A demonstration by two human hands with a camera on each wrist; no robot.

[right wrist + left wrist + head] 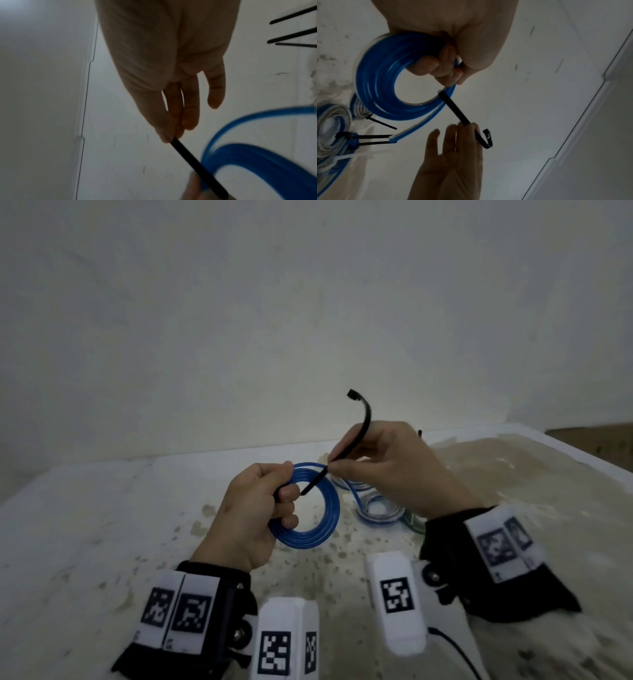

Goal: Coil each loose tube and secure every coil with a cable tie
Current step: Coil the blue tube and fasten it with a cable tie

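Note:
A blue tube coil (318,508) hangs above the table, gripped at its left side by my left hand (260,508), fingers curled round the loops (436,63). My right hand (376,463) pinches a black cable tie (359,436) between thumb and fingers. The tie's thin end reaches down across the coil to my left fingers, and its head curls up above the hand. In the left wrist view the tie (455,108) crosses the coil (382,81); the coil's free end (393,139) trails toward the tied coils. The right wrist view shows the pinch on the tie (188,155).
Several tied coils, blue and clear, lie on the stained white table (102,525) behind my right hand (376,508), with black and white tie tails sticking out (373,136). A white wall (274,320) rises behind; the table's right edge (582,450) runs diagonally.

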